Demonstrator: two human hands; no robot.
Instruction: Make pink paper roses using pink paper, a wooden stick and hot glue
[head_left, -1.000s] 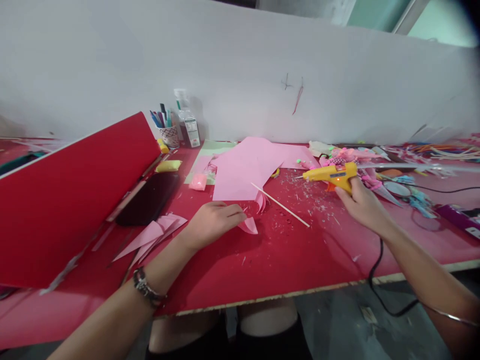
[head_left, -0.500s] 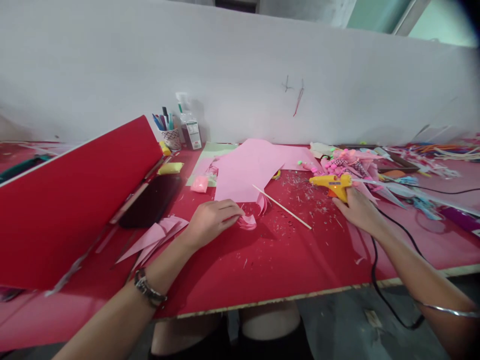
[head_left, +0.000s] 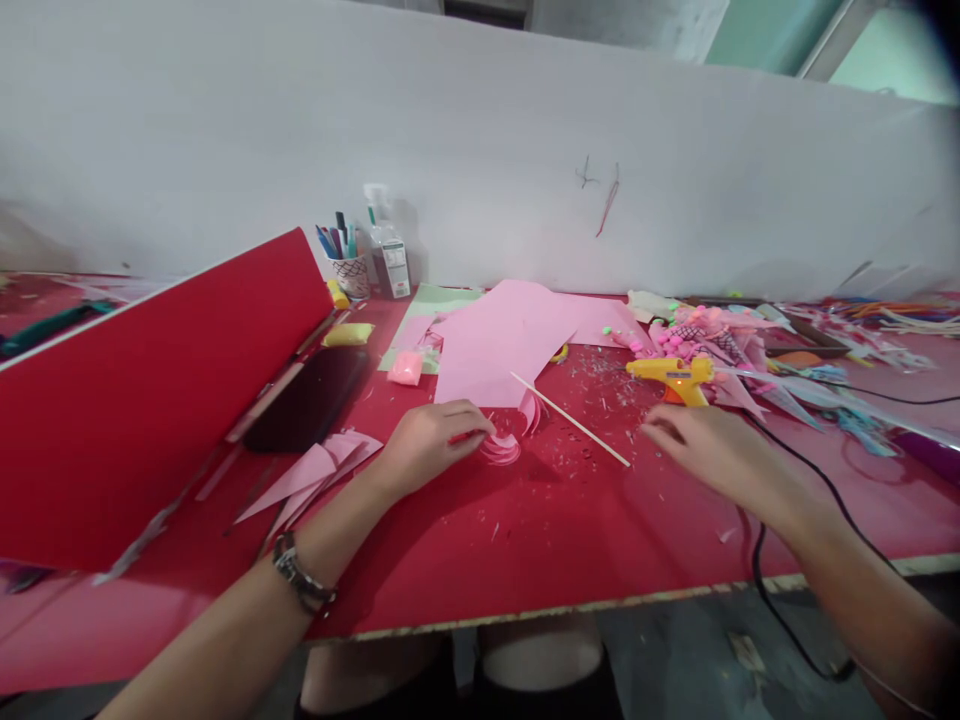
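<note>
My left hand (head_left: 431, 445) is closed, its fingertips pinching a curled strip of pink paper (head_left: 501, 450) just above the red tabletop. My right hand (head_left: 705, 455) hangs over the table with nothing in it, fingers loosely bent and apart. Just beyond it lies a yellow hot glue gun (head_left: 670, 373) with a long clear glue stick in its back. A thin wooden stick (head_left: 574, 420) rests slantwise between the hands. Another curled pink strip (head_left: 531, 410) is by its upper end, at the edge of large pink paper sheets (head_left: 495, 340).
Pink paper triangles (head_left: 319, 475) and a dark phone-like slab (head_left: 307, 400) lie left, beside a tilted red board (head_left: 150, 400). A pen cup (head_left: 351, 275) and pump bottle (head_left: 391, 260) stand behind. Pink decorations (head_left: 709, 335) pile up right; a black cord (head_left: 757, 580) hangs over the edge.
My right hand has let go of the glue gun and drawn back toward me, slightly below it. My left hand keeps its pinch on the curled paper. The view has shifted a little.
</note>
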